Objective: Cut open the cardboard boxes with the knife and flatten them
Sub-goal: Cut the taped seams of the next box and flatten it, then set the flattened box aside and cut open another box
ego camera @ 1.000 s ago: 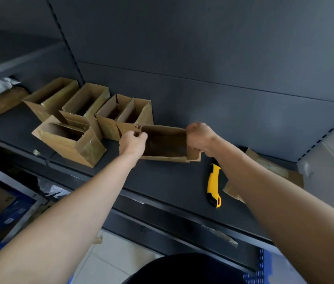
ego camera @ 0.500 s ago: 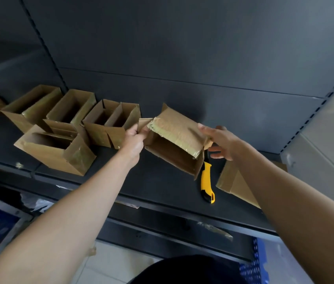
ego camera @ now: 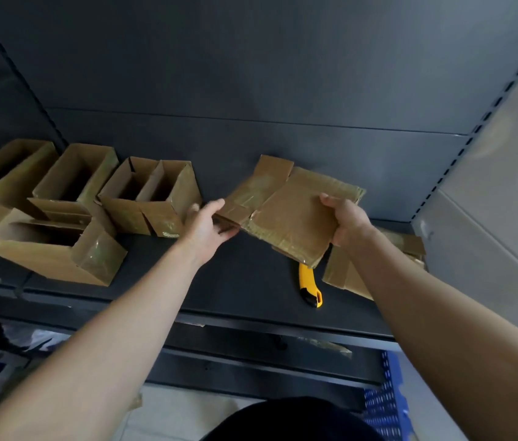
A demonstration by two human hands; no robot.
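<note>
A flattened brown cardboard box (ego camera: 286, 208) covered in tape hangs above the dark shelf (ego camera: 245, 284), held between both hands. My left hand (ego camera: 208, 226) grips its left edge, and my right hand (ego camera: 345, 219) grips its right edge. Under the box's lower corner lies a yellow and black utility knife (ego camera: 310, 286), its front end hidden. Several open-topped cardboard boxes (ego camera: 149, 198) stand in a cluster on the left of the shelf. Flat cardboard (ego camera: 349, 275) lies at the right, partly behind my right forearm.
The shelf's dark back panel rises right behind the boxes. A grey side wall (ego camera: 489, 202) closes off the right end. Below the shelf edge are a lower rail with tape scraps (ego camera: 327, 345), a blue perforated crate (ego camera: 384, 405) and crumpled plastic (ego camera: 35, 338).
The box went from lying open on the shelf, to lifted and tilted, to pressed flat between both hands. It has also shifted to the right, over the knife.
</note>
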